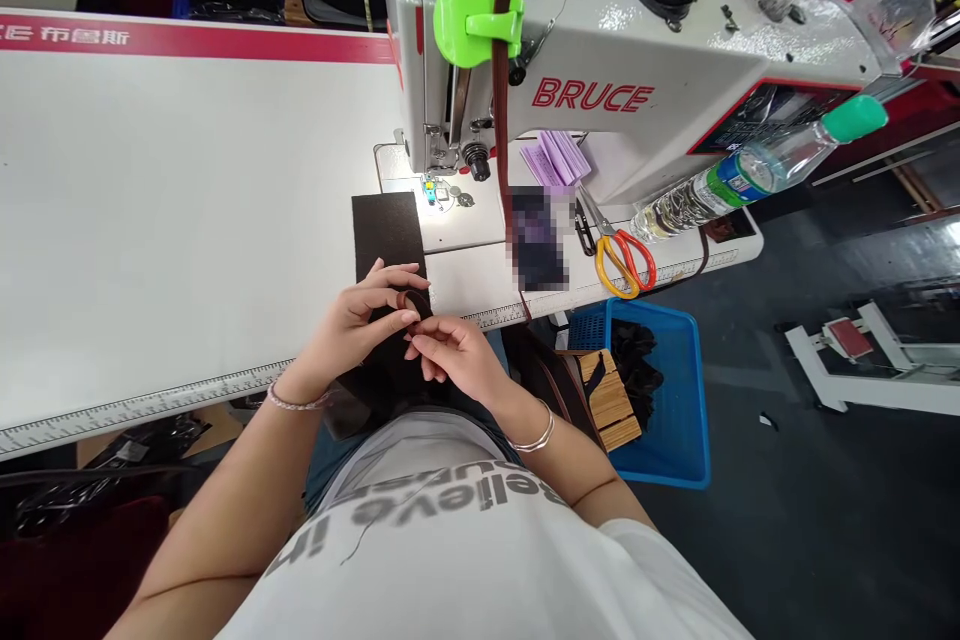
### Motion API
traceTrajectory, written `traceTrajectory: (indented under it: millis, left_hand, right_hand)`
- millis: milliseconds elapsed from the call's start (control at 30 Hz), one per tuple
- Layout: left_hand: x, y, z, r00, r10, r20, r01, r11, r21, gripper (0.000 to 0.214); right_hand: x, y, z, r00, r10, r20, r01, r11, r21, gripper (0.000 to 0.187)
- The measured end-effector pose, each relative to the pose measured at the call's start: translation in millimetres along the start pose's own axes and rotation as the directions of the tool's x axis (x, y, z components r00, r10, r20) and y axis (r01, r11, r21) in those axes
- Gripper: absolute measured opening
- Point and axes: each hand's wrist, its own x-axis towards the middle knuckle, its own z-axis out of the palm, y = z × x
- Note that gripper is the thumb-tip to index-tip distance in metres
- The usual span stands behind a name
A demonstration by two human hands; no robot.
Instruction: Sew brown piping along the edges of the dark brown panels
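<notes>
My left hand [360, 320] and my right hand [454, 355] meet at the table's front edge. Both pinch a small looped end of dark brown strap [415, 301] between their fingertips. Under the hands lies a dark brown fabric piece [386, 230], which reaches from near the needle over the table edge toward my lap. A long brown strap [501, 90] hangs down in front of the white BRUCE sewing machine [600, 50], held by a green clip [469, 20].
Orange-handled scissors [622, 260], purple labels [556, 160] and a clear bottle with a green cap [757, 170] lie on the machine bed. A blue basket [675, 400] with dark pieces and wooden blocks stands on the floor at right. The white table [172, 210] stretches left.
</notes>
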Motion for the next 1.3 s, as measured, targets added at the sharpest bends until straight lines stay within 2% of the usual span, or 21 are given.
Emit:
traceTrajectory:
  millis: [167, 267, 367, 500, 600, 733, 867, 1000, 1100, 1200, 1300]
  left_hand:
    - [-0.9, -4.4, -0.3, 0.999, 0.006, -0.034, -0.007, 0.999, -0.042, 0.016]
    - [-0.7, -7.1, -1.3, 0.999, 0.03, -0.023, -0.031, 0.998, -0.052, 0.014]
    - [-0.8, -9.0, -2.6, 0.997, 0.065, 0.028, -0.064, 0.997, -0.045, 0.014]
    - [-1.2, -8.4, -2.7, 0.995, 0.09, 0.049, -0.088, 0.995, -0.043, 0.012]
    - [-1.0, -5.2, -1.8, 0.996, 0.083, 0.042, -0.081, 0.996, -0.036, 0.008]
    - [-1.3, -0.7, -1.9, 0.996, 0.058, 0.064, -0.058, 0.998, -0.015, 0.01]
    - [-2.0, 1.3, -1.6, 0.999, 0.018, 0.042, -0.017, 1.0, -0.024, 0.018]
    - [-2.2, 0.7, 2.0, 0.996, -0.049, -0.079, 0.048, 0.999, -0.018, 0.028]
    - [-1.8, 0.3, 4.2, 0.988, -0.082, -0.134, 0.079, 0.997, -0.028, 0.028]
    - [-0.2, 1.0, 4.4, 0.974, -0.129, -0.184, 0.115, 0.99, -0.085, 0.033]
    - [2.1, 3.3, 5.8, 0.966, -0.184, -0.18, 0.169, 0.981, -0.093, 0.04]
  right_hand:
    - [-0.8, 1.8, 2.2, 1.0, 0.02, 0.015, -0.02, 0.999, 0.026, 0.03]
    - [0.9, 2.0, 1.3, 0.99, 0.065, 0.128, -0.083, 0.986, 0.145, 0.038]
    - [3.7, 1.4, 0.1, 0.96, 0.1, 0.26, -0.172, 0.947, 0.272, 0.045]
    - [6.2, -1.2, -0.8, 0.941, 0.166, 0.294, -0.273, 0.885, 0.376, 0.037]
    - [6.2, -1.9, -2.6, 0.937, 0.21, 0.278, -0.314, 0.855, 0.412, 0.033]
    - [4.0, 1.3, -4.9, 0.961, 0.225, 0.163, -0.264, 0.923, 0.278, 0.034]
    - [-0.8, 5.4, -4.2, 0.991, 0.13, -0.028, -0.13, 0.991, 0.022, 0.033]
    - [-9.6, 11.0, -5.8, 0.986, 0.001, -0.165, -0.027, 0.988, -0.152, 0.031]
    - [-18.2, 18.0, -11.5, 0.986, -0.018, -0.168, -0.014, 0.982, -0.188, 0.029]
    - [-25.8, 23.8, -18.2, 0.99, 0.048, -0.132, -0.068, 0.987, -0.149, 0.03]
    - [-28.6, 24.5, -21.0, 0.991, 0.121, -0.065, -0.125, 0.991, -0.052, 0.036]
